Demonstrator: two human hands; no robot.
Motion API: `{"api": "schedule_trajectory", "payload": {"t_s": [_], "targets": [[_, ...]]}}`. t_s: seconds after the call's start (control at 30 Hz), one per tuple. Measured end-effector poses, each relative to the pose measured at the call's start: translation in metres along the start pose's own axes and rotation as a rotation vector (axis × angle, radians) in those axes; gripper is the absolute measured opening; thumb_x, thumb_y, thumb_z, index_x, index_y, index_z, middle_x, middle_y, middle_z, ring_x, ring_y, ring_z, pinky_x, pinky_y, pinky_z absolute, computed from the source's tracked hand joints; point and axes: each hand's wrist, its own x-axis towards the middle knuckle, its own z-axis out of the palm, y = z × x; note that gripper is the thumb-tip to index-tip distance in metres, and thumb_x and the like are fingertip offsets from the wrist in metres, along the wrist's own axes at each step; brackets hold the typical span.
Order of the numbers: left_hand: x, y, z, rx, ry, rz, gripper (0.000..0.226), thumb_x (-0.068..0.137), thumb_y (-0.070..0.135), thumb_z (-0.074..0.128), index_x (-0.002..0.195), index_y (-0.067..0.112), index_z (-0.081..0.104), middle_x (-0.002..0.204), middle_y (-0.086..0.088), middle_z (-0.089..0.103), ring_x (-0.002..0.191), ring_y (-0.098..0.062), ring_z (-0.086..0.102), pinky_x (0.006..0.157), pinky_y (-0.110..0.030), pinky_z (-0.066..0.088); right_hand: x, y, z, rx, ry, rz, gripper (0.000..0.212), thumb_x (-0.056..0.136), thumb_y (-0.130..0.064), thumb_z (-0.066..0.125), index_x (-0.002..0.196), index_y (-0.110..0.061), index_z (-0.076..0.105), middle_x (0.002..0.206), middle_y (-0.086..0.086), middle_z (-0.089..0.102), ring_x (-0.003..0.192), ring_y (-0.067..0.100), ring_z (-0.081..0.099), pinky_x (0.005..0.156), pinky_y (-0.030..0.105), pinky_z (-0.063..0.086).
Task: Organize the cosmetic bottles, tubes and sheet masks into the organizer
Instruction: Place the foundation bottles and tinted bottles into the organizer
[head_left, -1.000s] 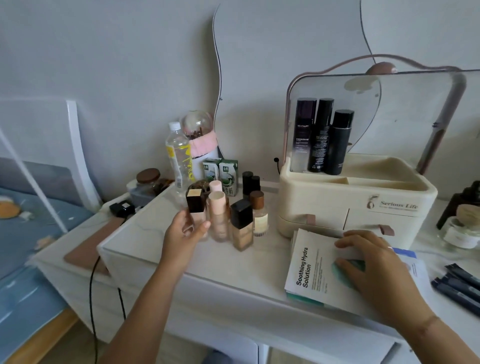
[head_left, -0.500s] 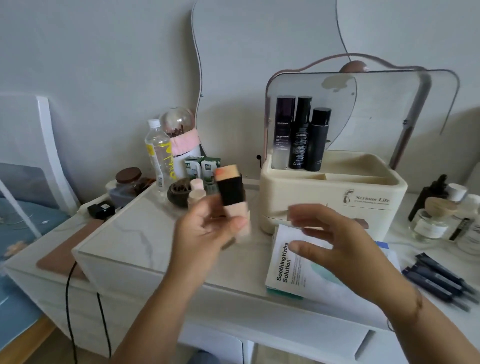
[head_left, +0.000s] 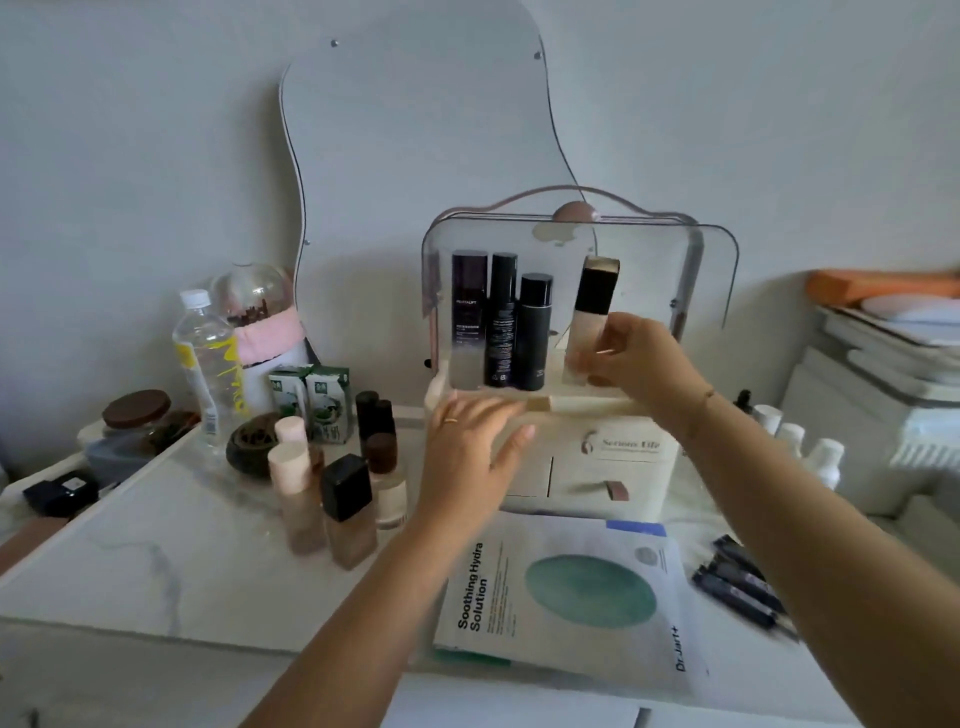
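A cream organizer (head_left: 613, 457) with a raised clear lid stands at the back of the table. Three dark bottles (head_left: 501, 322) stand in its top tray at the left. My right hand (head_left: 639, 358) is shut on a foundation bottle (head_left: 589, 322) with a black cap, held upright in the tray to the right of those bottles. My left hand (head_left: 467, 452) hovers open in front of the organizer's left side, holding nothing. Several foundation bottles (head_left: 332, 499) stand left of it. Sheet masks (head_left: 561, 597) lie stacked in front of the organizer. Dark tubes (head_left: 737, 582) lie to their right.
A water bottle (head_left: 205, 364), a snow globe (head_left: 254, 306), two green cartons (head_left: 311, 400) and a brown-lidded jar (head_left: 135, 415) crowd the back left. White bottles (head_left: 810, 447) stand right of the organizer. A wavy mirror (head_left: 415, 156) leans on the wall.
The foundation bottle went from my left hand to my right hand, which carried it up into the organizer's top tray. My left hand has let go and opened.
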Motion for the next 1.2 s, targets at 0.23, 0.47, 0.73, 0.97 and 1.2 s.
{"api": "schedule_trajectory", "payload": {"t_s": [0.23,0.47,0.73,0.97,1.2], "targets": [[-0.005,-0.012,0.005,-0.023,0.014,0.038,0.042,0.095,0.041,0.041,0.121,0.019,0.065,0.120,0.006,0.066,0.116,-0.011,0.054,0.108,-0.036,0.027,0.062,0.031,0.015,-0.160,-0.080,0.231,0.014,0.081,0.008,0.060,0.093,0.001,0.062,0.081,0.009,0.061,0.068,0.023,0.065,0.075,0.037,0.059],[-0.005,-0.017,0.007,-0.041,0.013,0.051,0.039,0.096,0.039,0.042,0.123,0.021,0.063,0.123,0.009,0.064,0.119,-0.008,0.052,0.110,-0.034,0.021,0.083,0.032,0.022,-0.423,-0.070,0.150,0.021,0.078,0.003,0.062,0.095,-0.009,0.056,0.086,0.009,0.065,0.061,0.022,0.065,0.057,0.027,0.057],[-0.006,-0.018,0.007,-0.028,-0.010,0.048,0.042,0.096,0.041,0.039,0.124,0.020,0.063,0.123,0.008,0.064,0.119,-0.009,0.052,0.110,-0.037,0.023,0.084,0.039,0.026,-0.686,0.046,0.119,0.031,0.069,-0.003,0.065,0.099,0.003,0.066,0.088,0.015,0.071,0.086,0.029,0.066,0.070,0.035,0.054],[-0.008,-0.013,-0.001,-0.001,-0.063,0.061,0.040,0.095,0.036,0.047,0.129,0.017,0.059,0.129,0.004,0.061,0.125,-0.013,0.049,0.116,-0.038,0.019,0.060,0.029,0.019,-0.548,0.060,0.071,0.043,0.081,-0.018,0.066,0.120,-0.006,0.055,0.104,0.009,0.067,0.091,0.022,0.062,0.075,0.027,0.046],[-0.065,-0.016,-0.043,-0.067,0.526,0.078,0.025,0.092,0.025,0.060,0.111,0.009,0.064,0.110,0.005,0.061,0.106,-0.011,0.057,0.095,-0.027,0.043,-0.097,0.017,0.042,-0.256,0.180,-0.361,0.029,0.074,-0.025,0.075,0.099,-0.027,0.060,0.090,-0.016,0.063,0.084,-0.002,0.061,0.074,0.008,0.048]]}}
